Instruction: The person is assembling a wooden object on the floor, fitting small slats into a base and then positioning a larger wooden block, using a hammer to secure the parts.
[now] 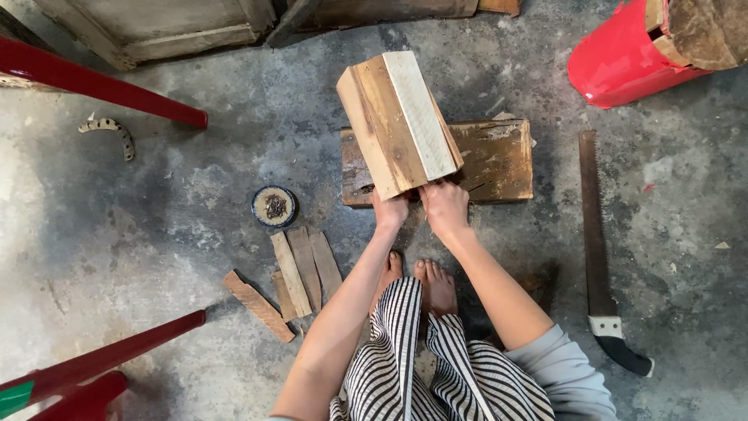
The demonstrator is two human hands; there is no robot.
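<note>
Both my hands grip the near end of a thick wooden block (pixel 397 121), brown on one face and pale on another. My left hand (pixel 389 209) holds its lower left corner and my right hand (pixel 444 206) its lower right corner. The block is tilted up, resting on a dark, rough wooden slab (pixel 499 160) that lies on the concrete floor. My bare feet (pixel 417 284) show just below the hands.
Several thin wood strips (pixel 300 273) lie left of my legs beside a small round tin (pixel 274 206). A hand saw (pixel 600 249) lies at the right. A red container (pixel 623 58) stands at the top right, and red bars (pixel 101 86) cross at the left.
</note>
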